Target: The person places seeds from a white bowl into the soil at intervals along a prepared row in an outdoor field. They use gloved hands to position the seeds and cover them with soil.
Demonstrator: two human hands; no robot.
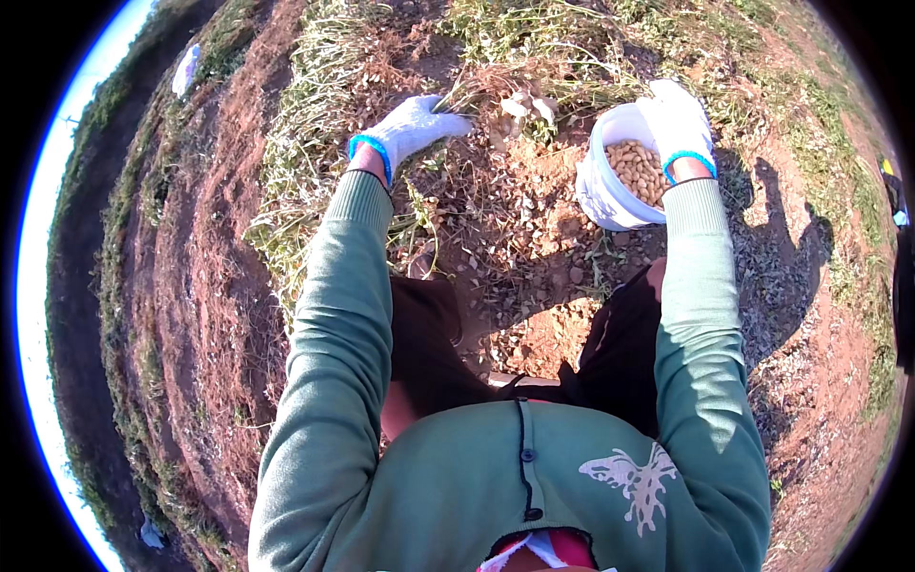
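Note:
My left hand (414,130), in a white knit glove with a blue cuff, is closed around the stems of a peanut plant (457,94), its thumb sticking out to the right. The stems run toward tangled roots, where several pale pods (527,107) lie close to the soil. To the right stands a white plastic bucket (597,189), holding many shelled-looking tan peanuts in their pods (635,170). Over the bucket's right rim lies my right hand (678,127), in a matching glove. Its back faces up and hides the fingertips, so its grip does not show.
Pulled peanut plants (314,136) lie heaped on the left, with more foliage (543,32) ahead. Dry leaves and clods cover the soil (547,161) between my legs (429,314). Furrows (186,300) curve along the left; a white bag-like object (186,70) lies far off.

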